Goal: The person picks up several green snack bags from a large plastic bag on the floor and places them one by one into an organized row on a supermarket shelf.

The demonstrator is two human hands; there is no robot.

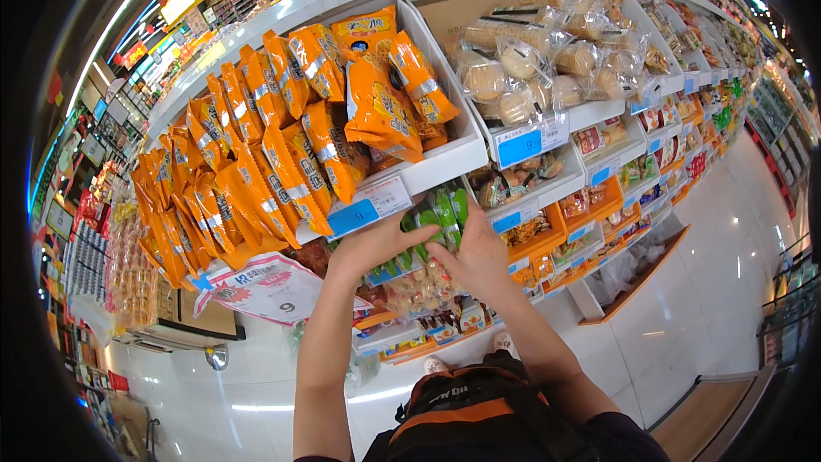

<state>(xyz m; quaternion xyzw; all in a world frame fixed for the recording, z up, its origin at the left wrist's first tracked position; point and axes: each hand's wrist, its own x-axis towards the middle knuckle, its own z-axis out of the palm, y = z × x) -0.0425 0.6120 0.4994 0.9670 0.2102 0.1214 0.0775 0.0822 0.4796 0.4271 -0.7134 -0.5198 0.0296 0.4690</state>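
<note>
Both my hands reach into a lower shelf bin, under the front lip of the upper tray. My left hand point(375, 244) lies at the left of some green snack packets point(444, 212), its thumb stretched across them. The fingers of that hand are hidden beneath the shelf edge. On the other side, my right hand point(478, 250) grips the same packets, thumb low and fingers curled around their right end. Directly above, orange snack packets point(276, 167) stand in tight rows in a white tray point(449, 160), a few lying loose at its right end.
Right of the orange packets, a bin holds clear-wrapped pastries point(545, 58). A price label point(372, 205) juts from the tray near my left wrist. A hanging sale sign point(269, 289) is left of my forearm. More snack bins point(584, 205) step down to the right above the tiled floor point(680, 295).
</note>
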